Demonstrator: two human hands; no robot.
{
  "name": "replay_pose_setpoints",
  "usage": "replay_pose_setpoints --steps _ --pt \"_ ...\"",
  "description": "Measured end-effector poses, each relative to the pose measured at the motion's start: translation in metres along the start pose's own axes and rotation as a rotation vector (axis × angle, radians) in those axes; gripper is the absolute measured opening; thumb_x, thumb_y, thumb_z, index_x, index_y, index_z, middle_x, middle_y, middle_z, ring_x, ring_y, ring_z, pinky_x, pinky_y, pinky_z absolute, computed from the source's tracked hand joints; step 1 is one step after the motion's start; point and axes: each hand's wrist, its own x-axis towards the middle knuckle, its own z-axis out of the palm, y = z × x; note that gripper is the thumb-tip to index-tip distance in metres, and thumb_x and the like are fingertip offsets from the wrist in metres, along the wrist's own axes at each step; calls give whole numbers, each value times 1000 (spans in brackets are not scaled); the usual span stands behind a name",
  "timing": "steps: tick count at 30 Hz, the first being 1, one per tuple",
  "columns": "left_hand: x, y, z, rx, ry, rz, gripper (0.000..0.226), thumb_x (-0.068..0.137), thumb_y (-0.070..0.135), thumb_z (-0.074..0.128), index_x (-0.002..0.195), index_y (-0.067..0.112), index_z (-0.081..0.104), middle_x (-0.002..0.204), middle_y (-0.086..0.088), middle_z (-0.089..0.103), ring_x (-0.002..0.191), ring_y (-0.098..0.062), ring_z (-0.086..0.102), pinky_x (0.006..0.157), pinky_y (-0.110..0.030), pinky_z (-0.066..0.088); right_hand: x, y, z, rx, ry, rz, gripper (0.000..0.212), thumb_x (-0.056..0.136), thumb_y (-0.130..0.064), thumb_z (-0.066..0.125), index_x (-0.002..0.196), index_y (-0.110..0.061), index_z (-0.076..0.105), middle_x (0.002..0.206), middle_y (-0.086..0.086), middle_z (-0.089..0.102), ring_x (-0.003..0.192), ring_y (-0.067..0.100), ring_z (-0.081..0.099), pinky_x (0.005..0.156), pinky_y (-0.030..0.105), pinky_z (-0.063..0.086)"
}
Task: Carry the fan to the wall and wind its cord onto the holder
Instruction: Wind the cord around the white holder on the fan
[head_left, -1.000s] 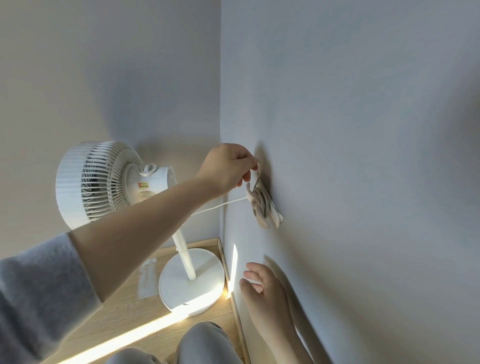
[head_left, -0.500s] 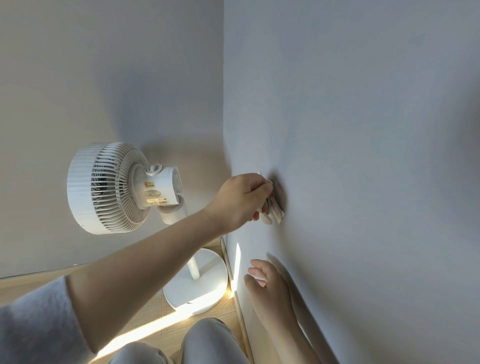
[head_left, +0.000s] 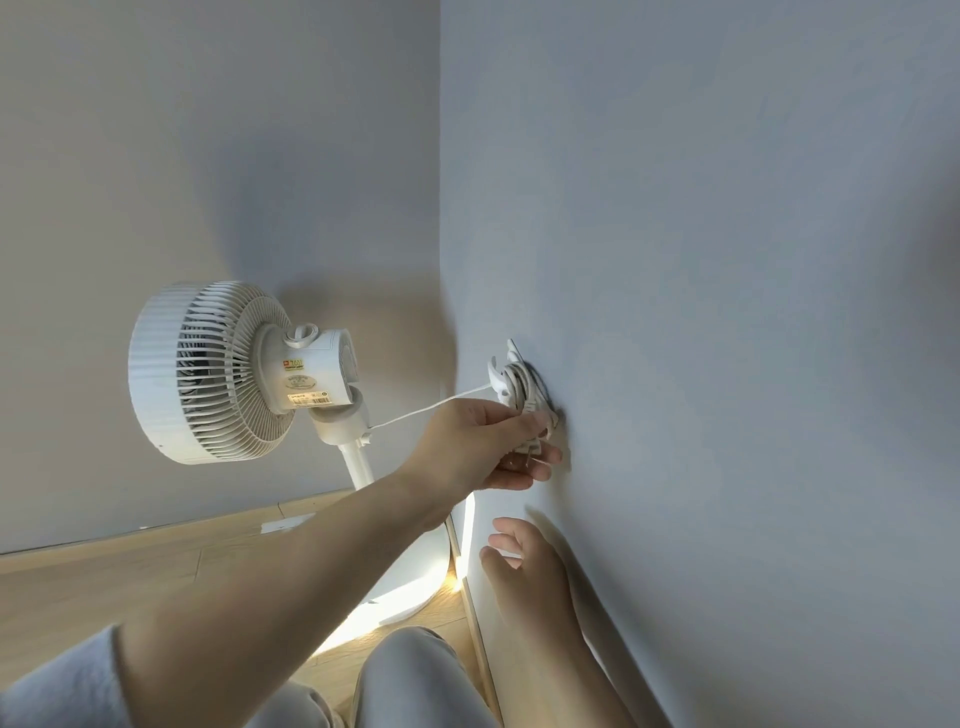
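A white pedestal fan stands in the room corner on its round base. Its thin white cord runs taut from the fan neck to a white holder fixed on the right wall, where several loops are wound. My left hand is just below the holder, fingers closed on the cord's plug end, whose metal prongs show between my fingers. My right hand rests lower against the wall, fingers loosely apart, holding nothing.
The grey wall fills the right side and meets a second wall behind the fan. A wooden floor with a sunlit strip lies below. My knee in grey trousers is at the bottom, close to the fan base.
My left hand has dropped from the holder's front to beneath it, uncovering the wound loops, and now grips the plug end. The view shifted slightly. My right hand stayed against the wall.
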Motion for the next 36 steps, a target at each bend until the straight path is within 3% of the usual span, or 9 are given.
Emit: replay_pose_setpoints --steps 6,15,27,30,33,36 --pt "-2 -6 -2 -45 -4 -67 26 82 31 68 89 6 72 92 -14 75 70 -18 67 68 -25 58 1 4 1 -15 5 -1 37 88 -21 54 125 -23 54 105 -18 54 93 1 54 71 11 43" --pt "3 -10 -7 17 -32 -110 39 79 35 70 95 0 69 85 -11 75 64 -16 66 62 -22 57 2 7 1 -18 -2 7 38 87 -20 54 125 -23 54 105 -18 54 95 1 54 69 9 42" --pt "10 -11 -11 48 -79 -140 34 77 33 73 95 4 70 85 -8 76 63 -14 67 62 -22 58 1 14 1 -11 -10 -4 38 87 -20 54 126 -22 53 106 -17 55 99 3 55 68 7 41" --pt "12 -13 -13 54 -89 -140 30 75 33 74 91 8 71 85 -7 76 62 -14 67 63 -23 58 -3 20 2 3 -19 9 38 88 -19 53 126 -22 53 112 -12 59 101 4 56 74 11 43" --pt "12 -17 -14 17 -112 -148 28 77 32 73 94 10 69 85 -4 75 63 -13 66 65 -22 57 -5 24 3 3 -15 9 38 88 -20 53 126 -23 53 113 -11 60 99 3 56 80 14 42" --pt "12 -20 -11 -63 -176 -168 24 79 33 71 94 15 66 88 -3 74 66 -12 65 64 -21 55 -5 25 4 9 -14 7 37 89 -20 52 126 -24 53 108 -14 57 98 1 55 75 11 41"
